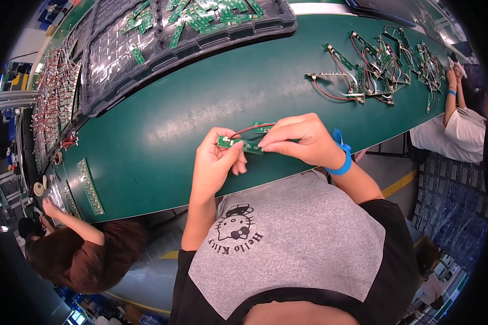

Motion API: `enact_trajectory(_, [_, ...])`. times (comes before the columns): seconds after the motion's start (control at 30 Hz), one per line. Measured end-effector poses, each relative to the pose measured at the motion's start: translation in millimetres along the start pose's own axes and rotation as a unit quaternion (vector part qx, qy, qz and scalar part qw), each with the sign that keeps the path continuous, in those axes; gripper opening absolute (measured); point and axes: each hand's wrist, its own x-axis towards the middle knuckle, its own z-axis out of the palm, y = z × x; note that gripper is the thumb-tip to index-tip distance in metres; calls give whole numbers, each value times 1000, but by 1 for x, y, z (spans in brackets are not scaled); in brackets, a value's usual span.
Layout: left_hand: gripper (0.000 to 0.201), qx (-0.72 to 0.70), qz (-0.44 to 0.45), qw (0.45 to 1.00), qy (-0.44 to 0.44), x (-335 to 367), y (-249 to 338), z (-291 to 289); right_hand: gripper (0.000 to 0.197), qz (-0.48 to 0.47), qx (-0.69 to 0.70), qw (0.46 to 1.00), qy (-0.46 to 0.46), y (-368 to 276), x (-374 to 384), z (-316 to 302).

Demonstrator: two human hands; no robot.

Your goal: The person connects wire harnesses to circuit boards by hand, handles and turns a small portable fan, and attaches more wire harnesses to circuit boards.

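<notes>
My left hand (pixel 216 158) grips a narrow green circuit board (pixel 250 147) between thumb and fingers, just above the table's near edge. A red wire (pixel 247 130) arches up from that board's left part. Behind it a second green circuit board (pixel 262 128) shows, partly covered by my right hand. My right hand (pixel 303 140), with a blue band at the wrist, pinches its thumb and fingertips together at the right end of the front board. Whatever sits between those fingertips is hidden.
A green table (pixel 162 157) spans the view. Black trays (pixel 114 81) with loose circuit boards stand at the back left. Wired boards (pixel 382 62) lie in a pile at the right. A board strip (pixel 89 187) lies at the left. Co-workers sit on both sides.
</notes>
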Motion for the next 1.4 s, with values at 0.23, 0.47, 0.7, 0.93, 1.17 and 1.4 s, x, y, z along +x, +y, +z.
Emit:
enact_trajectory(0.23, [20,-136,44,985,-97,2,-3,-1,3,136,50,989,-23,-6,0,-3])
enact_trajectory(0.47, [24,-133,74,979,-135,5,-5,4,8,41,-102,991,72,-7,4,8])
enact_trajectory(0.7, [23,-148,60,976,-145,4,-6,5,6,74,-86,993,30,-4,6,10])
enact_trajectory(0.93, [23,-150,55,976,-145,4,-8,7,6,97,-37,994,29,-2,5,11])
enact_trajectory(1.17, [23,-145,54,977,-146,3,-7,9,6,95,-41,994,29,-2,4,11])
enact_trajectory(1.4, [22,-144,49,979,-139,3,-7,10,6,84,-35,995,38,0,3,12])
